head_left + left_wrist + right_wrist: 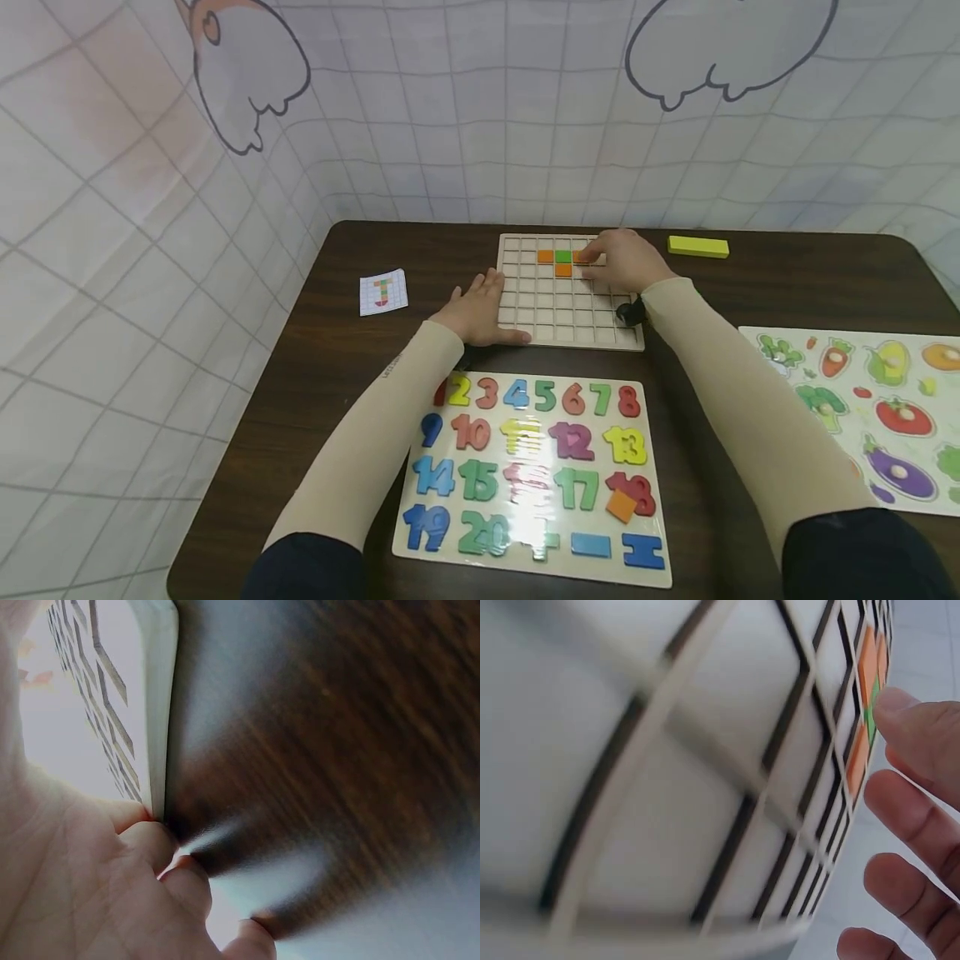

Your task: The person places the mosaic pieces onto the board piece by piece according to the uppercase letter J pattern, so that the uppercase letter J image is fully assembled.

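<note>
A pale wooden grid board (536,321) lies on the dark table, with an orange tile (545,257), a green tile (562,257) and a lower orange tile (563,271) set in its cells. My left hand (480,310) rests spread along the board's left edge, thumb over the near corner. Over the board's far right part, my right hand (626,258) has its fingertips right at another orange tile (577,257), beside the green one. In the right wrist view, the thumb (915,724) overlaps the tiles and the other fingers are loosely bent.
Left of the board lies a small pattern card (383,292). A number puzzle (525,483) sits nearer, with a loose orange tile (621,506) on it. At the right are a yellow block (697,247) and a vegetable picture board (862,417). A patterned cloth (480,125) hangs behind.
</note>
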`<action>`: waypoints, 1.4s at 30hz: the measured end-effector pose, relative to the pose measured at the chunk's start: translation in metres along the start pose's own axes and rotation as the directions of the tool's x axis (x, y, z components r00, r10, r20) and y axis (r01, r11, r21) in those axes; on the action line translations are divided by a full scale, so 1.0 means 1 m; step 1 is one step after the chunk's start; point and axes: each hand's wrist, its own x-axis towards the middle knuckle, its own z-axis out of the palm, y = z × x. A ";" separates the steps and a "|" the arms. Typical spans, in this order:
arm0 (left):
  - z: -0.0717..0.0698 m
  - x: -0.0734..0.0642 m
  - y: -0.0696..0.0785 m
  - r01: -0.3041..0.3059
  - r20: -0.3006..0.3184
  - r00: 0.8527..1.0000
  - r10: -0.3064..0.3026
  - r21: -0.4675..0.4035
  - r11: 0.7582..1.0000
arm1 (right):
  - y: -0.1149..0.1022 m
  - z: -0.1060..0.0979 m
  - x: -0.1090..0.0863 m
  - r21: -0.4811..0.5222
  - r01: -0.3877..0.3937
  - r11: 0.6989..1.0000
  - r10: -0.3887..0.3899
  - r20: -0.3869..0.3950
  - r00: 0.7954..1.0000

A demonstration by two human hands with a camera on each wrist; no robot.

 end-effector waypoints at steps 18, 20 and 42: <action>0.001 0.005 0.000 -0.004 0.009 1.000 0.004 -0.012 1.000 | 0.071 -0.033 -0.060 0.007 -0.050 0.999 0.050 0.040 0.998; 0.000 0.005 0.001 -0.006 0.006 1.000 0.006 -0.017 1.000 | 0.076 -0.035 -0.066 0.002 -0.058 0.998 0.057 0.052 0.997; -0.001 0.002 0.002 -0.015 0.005 1.000 0.015 -0.017 1.000 | 0.100 -0.043 -0.103 -0.074 -0.131 0.989 0.138 0.089 0.986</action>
